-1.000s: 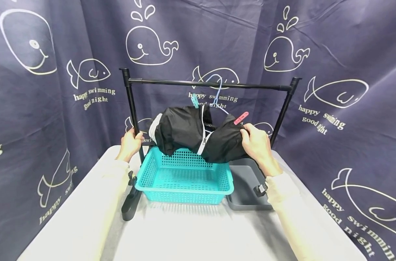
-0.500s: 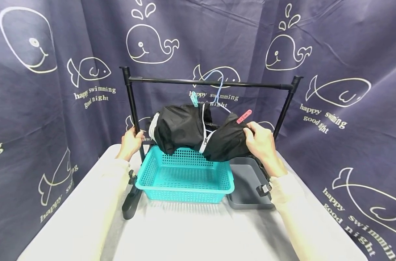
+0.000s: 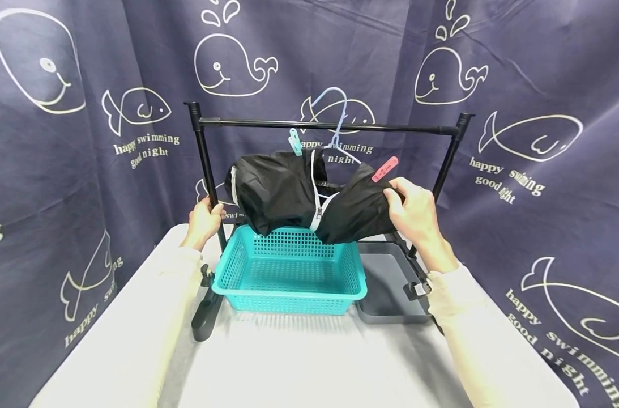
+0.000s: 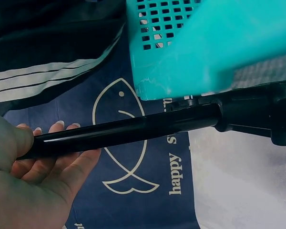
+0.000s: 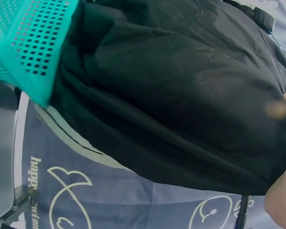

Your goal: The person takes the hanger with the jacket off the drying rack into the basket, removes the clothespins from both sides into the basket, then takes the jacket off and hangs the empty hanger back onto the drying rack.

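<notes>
Evidently the right hand (image 3: pixel 418 215) pinches the black jacket (image 3: pixel 273 187) near the shoulder by the pink clothespin (image 3: pixel 385 169), thumb toward the viewer, while the left hand (image 3: pixel 202 224) grips the left post (image 3: pixel 205 158) of the rack, thumb on one side and fingers around the other.

The jacket is below the crossbar (image 3: pixel 268 123), bunched along a blue hanger (image 3: pixel 342 110), with the blue clothespin (image 3: pixel 295 141) on its other shoulder. The hook arches above the bar; whether it touches cannot be told.

Its fabric looks thin, light, limp and a little slick, so loose folds would likely slide and sag. It seems hardly fragile; the firmer hold is probably at the shoulder, catching cloth and hanger together, or at the hanger's neck, rather than the drooping hem.

Beneath and in front sits the turquoise basket (image 3: pixel 289 296), its perforated walls upright, with the gray tray (image 3: pixel 388 283) just beside it. Both stand on a white-covered table (image 3: pixel 299 362). Around everything hangs a dark blue curtain (image 3: pixel 151 51) printed with whales, fish and lettering.
</notes>
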Demonstrator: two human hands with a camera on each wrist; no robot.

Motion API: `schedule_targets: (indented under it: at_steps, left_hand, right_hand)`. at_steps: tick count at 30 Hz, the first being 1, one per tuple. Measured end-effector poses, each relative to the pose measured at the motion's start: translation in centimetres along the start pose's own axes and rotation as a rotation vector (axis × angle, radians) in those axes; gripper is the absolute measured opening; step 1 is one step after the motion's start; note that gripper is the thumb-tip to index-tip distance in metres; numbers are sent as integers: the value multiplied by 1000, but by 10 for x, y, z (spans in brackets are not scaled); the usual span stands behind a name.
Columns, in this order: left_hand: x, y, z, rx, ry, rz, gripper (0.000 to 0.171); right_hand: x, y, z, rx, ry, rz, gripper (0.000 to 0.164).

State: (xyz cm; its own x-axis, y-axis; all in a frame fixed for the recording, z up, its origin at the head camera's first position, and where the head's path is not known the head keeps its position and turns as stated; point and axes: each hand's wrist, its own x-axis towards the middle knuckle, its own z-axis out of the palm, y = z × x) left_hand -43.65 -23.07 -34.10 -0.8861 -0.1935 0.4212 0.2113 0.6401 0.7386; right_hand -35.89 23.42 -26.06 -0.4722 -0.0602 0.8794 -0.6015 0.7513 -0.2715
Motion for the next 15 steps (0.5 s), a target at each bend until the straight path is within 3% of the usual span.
schedule_targets:
  at_steps: [10, 15]
  left_hand:
    - [2, -1, 1, -6, -9, -23, 27]
    - [3, -1, 1, 3, -1, -21, 26]
  right_hand:
    - [15, -15, -13, 37, 54, -7, 9]
    - [13, -18, -16, 50, 35, -3, 8]
